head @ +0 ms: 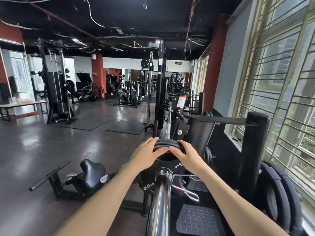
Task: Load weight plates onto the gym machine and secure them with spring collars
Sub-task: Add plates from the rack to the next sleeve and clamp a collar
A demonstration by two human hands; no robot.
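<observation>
Black weight plates [166, 144] sit stacked on the chrome sleeve [161, 193] of the machine's bar, which runs from the bottom of the view away from me. The nearest plate [150, 184] is marked 2.5 KG. My left hand [146, 154] lies on the left of the plates' top rims, fingers spread over them. My right hand [186, 155] lies on the right of the rims, its fingers over the edge. A wire spring collar [190, 193] lies to the right of the sleeve, below the plates. The plates' lower halves are hidden by the sleeve and my arms.
A plate rack post [254, 150] with large black plates [276, 198] stands at the right by the barred window. A textured footplate [197, 220] sits below right. A padded seat attachment [92, 172] with a bar lies on the floor at left. Other machines stand across the room.
</observation>
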